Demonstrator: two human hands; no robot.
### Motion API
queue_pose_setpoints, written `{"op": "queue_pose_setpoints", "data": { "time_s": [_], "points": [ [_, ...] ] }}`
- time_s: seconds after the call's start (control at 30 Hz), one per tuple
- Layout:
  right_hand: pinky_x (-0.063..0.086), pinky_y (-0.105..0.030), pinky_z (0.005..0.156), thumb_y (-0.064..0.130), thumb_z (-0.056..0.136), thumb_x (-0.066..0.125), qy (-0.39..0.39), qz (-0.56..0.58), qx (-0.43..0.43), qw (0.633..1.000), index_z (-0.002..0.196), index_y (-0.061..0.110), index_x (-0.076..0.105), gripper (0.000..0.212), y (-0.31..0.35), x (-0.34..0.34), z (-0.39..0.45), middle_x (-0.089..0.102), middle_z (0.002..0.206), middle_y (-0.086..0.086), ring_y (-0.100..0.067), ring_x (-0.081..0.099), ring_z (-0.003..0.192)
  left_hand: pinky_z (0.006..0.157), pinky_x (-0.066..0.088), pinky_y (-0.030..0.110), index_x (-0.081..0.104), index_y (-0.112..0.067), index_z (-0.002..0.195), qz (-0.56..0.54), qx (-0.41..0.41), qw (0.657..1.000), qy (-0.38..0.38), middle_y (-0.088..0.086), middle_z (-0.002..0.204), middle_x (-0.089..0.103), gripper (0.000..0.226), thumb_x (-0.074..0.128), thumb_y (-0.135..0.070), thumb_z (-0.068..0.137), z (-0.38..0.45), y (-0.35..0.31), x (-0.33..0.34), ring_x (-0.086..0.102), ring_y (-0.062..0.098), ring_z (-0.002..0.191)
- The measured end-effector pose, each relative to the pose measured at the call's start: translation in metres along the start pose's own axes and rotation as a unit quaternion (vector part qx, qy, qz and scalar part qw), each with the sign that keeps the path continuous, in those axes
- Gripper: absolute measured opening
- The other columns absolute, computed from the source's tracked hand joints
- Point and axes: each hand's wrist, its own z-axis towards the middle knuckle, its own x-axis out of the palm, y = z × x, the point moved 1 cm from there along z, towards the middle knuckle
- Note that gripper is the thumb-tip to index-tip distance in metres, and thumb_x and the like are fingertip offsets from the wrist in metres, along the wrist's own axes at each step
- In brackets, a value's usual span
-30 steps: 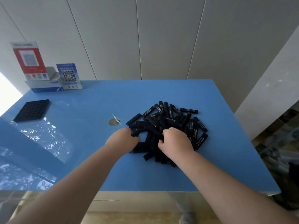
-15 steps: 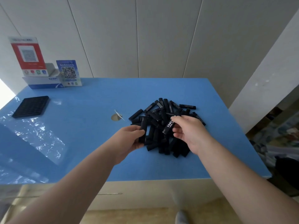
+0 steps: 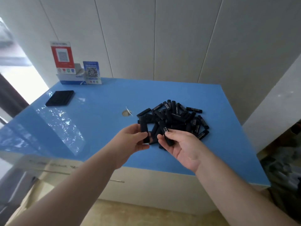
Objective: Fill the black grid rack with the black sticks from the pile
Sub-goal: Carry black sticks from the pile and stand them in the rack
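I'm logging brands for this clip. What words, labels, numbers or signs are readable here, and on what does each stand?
"CHNT": on the white and blue box at the table's far left corner.
QR code, small print blurred: blue card leaning on that box.
QR code, text too blurred: red card behind the box.
White lettering, too small to read: sticks in the pile and the stick in the right hand.

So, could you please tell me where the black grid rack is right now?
In the head view, the black grid rack lies flat at the table's far left, just in front of the white box with QR signs, well away from the stick pile.
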Motion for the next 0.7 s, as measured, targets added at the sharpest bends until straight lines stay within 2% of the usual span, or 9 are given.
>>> {"op": "queue_pose_setpoints", "data": {
  "time_s": [0.1,0.2,0.27,0.4,0.53,0.7],
  "points": [
    [0.061,-0.031,0.075,0.0,0.097,0.057,0.023,-0.066,0.013,0.997,0.118,-0.009,0.063,0.023,-0.007,0.007,-0.005,0.065,0.101,-0.017,-0.022,0.07,0.085,0.055,0.036,0.027,0.061,-0.006,0.1,-0.026,-0.024,0.998,-0.059,0.006,0.074,0.052,0.021,0.042,0.003,0.095,-0.021,0.005,-0.002,0.05,0.017,0.064],
    [0.06,-0.03,0.073,0.007,0.096,0.063,0.027,-0.138,0.013,0.99,0.106,0.003,0.067,0.011,-0.016,0.021,-0.009,0.069,0.087,-0.009,-0.02,0.071,0.085,0.051,0.026,0.025,0.059,-0.011,0.106,-0.04,-0.032,0.992,-0.113,-0.001,0.069,0.038,0.015,0.047,-0.006,0.099,-0.041,0.013,-0.011,0.036,0.013,0.059],
    [0.057,-0.03,0.072,0.012,0.095,0.067,0.038,-0.18,0.013,0.983,0.103,0.008,0.068,0.009,-0.024,0.034,-0.012,0.071,0.087,-0.007,-0.018,0.071,0.085,0.051,0.029,0.024,0.057,-0.011,0.11,-0.048,-0.021,0.989,-0.141,0.0,0.074,0.037,0.012,0.049,-0.012,0.101,-0.055,0.017,-0.019,0.035,0.013,0.059],
    [0.057,-0.032,0.076,0.013,0.095,0.068,0.074,-0.221,0.023,0.972,0.105,0.009,0.067,0.011,-0.049,0.064,-0.012,0.075,0.086,-0.005,-0.021,0.073,0.088,0.055,0.04,0.026,0.064,-0.002,0.109,-0.116,0.019,0.976,-0.183,0.003,0.078,0.049,0.022,0.045,-0.012,0.103,-0.081,0.016,-0.043,0.047,0.014,0.061],
    [0.061,-0.037,0.084,0.012,0.094,0.068,0.085,-0.252,0.006,0.964,0.11,0.005,0.065,0.017,-0.072,0.099,-0.005,0.075,0.099,-0.011,-0.025,0.074,0.093,0.065,0.047,0.028,0.065,-0.002,0.11,-0.146,0.041,0.97,-0.189,0.003,0.078,0.06,0.025,0.045,-0.015,0.105,-0.098,0.017,-0.079,0.06,0.015,0.072],
    [0.061,-0.034,0.083,0.011,0.094,0.068,0.093,-0.287,-0.019,0.953,0.107,0.006,0.066,0.014,-0.102,0.152,0.009,0.075,0.094,-0.005,-0.017,0.074,0.084,0.074,0.055,0.028,0.062,0.002,0.109,-0.171,0.058,0.967,-0.18,0.008,0.089,0.065,0.019,0.045,-0.001,0.102,-0.112,0.017,-0.145,0.066,0.016,0.082]
  ]
}}
